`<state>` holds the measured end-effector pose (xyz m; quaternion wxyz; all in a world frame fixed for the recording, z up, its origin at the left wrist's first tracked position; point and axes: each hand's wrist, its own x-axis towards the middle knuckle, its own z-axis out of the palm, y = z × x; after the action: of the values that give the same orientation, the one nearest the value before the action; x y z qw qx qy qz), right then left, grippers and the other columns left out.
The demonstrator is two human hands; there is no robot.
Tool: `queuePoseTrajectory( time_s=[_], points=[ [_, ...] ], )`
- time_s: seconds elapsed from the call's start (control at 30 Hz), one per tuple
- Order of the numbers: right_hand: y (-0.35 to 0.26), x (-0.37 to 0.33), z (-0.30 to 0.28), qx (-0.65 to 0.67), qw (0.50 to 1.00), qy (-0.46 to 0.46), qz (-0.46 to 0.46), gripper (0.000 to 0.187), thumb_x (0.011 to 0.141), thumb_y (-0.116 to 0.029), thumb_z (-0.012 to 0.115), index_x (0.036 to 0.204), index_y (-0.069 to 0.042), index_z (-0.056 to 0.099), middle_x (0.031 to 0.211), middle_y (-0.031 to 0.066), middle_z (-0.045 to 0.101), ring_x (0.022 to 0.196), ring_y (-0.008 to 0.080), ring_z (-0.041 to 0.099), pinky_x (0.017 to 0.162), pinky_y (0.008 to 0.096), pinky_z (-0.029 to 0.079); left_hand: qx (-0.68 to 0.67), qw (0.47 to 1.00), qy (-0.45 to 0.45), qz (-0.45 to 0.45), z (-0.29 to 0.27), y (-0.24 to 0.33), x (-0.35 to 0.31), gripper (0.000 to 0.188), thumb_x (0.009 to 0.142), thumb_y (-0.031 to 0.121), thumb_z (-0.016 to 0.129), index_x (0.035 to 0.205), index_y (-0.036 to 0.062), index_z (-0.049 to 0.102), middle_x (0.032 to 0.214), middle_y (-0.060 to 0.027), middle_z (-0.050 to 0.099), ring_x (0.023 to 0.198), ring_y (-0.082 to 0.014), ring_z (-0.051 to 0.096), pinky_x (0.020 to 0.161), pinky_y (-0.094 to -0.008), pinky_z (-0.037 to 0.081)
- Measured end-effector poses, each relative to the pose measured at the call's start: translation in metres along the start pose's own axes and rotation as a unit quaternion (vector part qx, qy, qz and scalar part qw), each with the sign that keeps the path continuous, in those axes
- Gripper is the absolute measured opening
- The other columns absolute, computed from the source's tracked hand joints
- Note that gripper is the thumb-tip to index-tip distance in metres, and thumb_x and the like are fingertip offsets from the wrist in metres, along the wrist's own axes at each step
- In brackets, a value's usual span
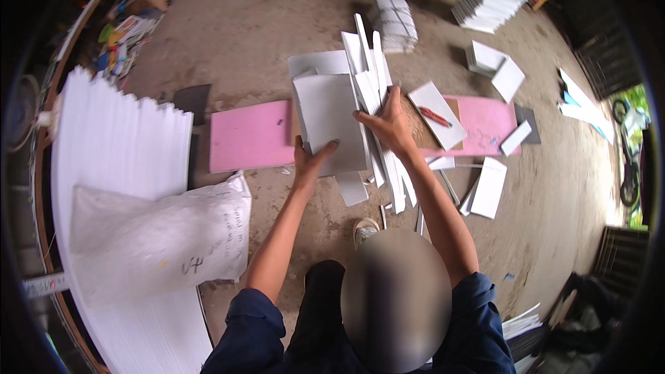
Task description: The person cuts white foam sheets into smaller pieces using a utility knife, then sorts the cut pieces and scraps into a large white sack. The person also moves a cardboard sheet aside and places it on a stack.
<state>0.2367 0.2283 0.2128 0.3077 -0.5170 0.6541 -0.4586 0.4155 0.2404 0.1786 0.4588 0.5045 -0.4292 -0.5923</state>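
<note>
Left hand: I see the left hand (315, 159) closed on the near left part of the white panels (331, 107), thumb flat on the top face, fingers around the left edge.
Right hand: From my remote seat, the right hand (386, 125) is curled around the middle of a loose bunch of white strips (369, 90), thumb toward the panels.
White panels: Held over the middle of the pink surface (249, 135), between its left and right ends; the strips stand against their right side. I cannot tell how many panels there are.
Panel handling: I judge them light and fairly stiff, with smooth faces that could slide over one another and corners that would dent. I would grip opposite long edges, thumbs on top.
Strip handling: Light too, I would guess, but narrow enough to bend or snap; ends fan unevenly. I would take them mid-length, fingers fully round.
Red cutter: Lies on a white slab (449, 135) by the pink surface's right half, the cutter (435, 116) well within the slab's edges.
</note>
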Motion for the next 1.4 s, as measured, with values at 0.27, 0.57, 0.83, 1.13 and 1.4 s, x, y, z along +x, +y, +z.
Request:
queuePoseTrajectory(
  time_s=[0.27,0.57,0.83,1.13,1.4],
  points=[
    [-0.285,0.020,-0.002,0.203,0.974,-0.099,-0.008,0.050,0.066,-0.009,0.069,0.101,0.000,0.034,0.088,0.0123,0.051,0.078,0.0182,0.051,0.073,0.0307,0.043,0.030,0.980,0.179,0.075,-0.075,0.244,-0.084,0.060,0.066,0.010,0.075,0.108,-0.0030,0.034,0.096,-0.0127,0.054,0.085,-0.0164,0.056,0.070,-0.0261,0.049],
    [-0.534,0.021,0.102,0.250,0.929,-0.196,-0.188,0.052,0.071,-0.011,0.066,0.107,0.003,0.031,0.098,0.0138,0.046,0.089,0.0181,0.046,0.080,0.0281,0.038,0.137,0.868,0.418,0.231,-0.263,0.431,-0.223,0.058,0.061,0.017,0.078,0.101,-0.0003,0.039,0.088,-0.0129,0.058,0.078,-0.0179,0.058,0.067,-0.0286,0.049],
    [-0.644,-0.088,0.275,0.417,0.880,-0.187,-0.126,0.060,0.074,-0.011,0.065,0.115,0.006,0.024,0.111,0.0190,0.040,0.103,0.0220,0.041,0.091,0.0291,0.029,0.220,0.758,0.577,0.210,-0.444,0.460,-0.360,0.052,0.061,0.015,0.078,0.095,0.0012,0.040,0.086,-0.0124,0.057,0.078,-0.0190,0.058,0.067,-0.0305,0.048],
    [-0.551,-0.188,0.448,0.150,0.950,-0.216,-0.167,0.069,0.067,-0.013,0.072,0.115,0.003,0.025,0.111,0.0207,0.038,0.106,0.0269,0.039,0.092,0.0334,0.028,0.141,0.812,0.542,0.166,-0.567,0.415,-0.387,0.056,0.059,0.015,0.077,0.098,0.0026,0.038,0.092,-0.0117,0.054,0.084,-0.0189,0.055,0.073,-0.0315,0.046],
    [-0.430,-0.177,0.421,-0.242,0.786,-0.499,-0.275,0.089,0.060,-0.025,0.078,0.127,-0.001,0.024,0.123,0.0237,0.029,0.114,0.0392,0.032,0.095,0.0443,0.031,0.123,0.852,0.486,0.153,-0.627,0.393,-0.397,0.061,0.057,0.019,0.079,0.100,0.0021,0.040,0.086,-0.0119,0.057,0.078,-0.0194,0.058,0.071,-0.0320,0.048]
  ],
)
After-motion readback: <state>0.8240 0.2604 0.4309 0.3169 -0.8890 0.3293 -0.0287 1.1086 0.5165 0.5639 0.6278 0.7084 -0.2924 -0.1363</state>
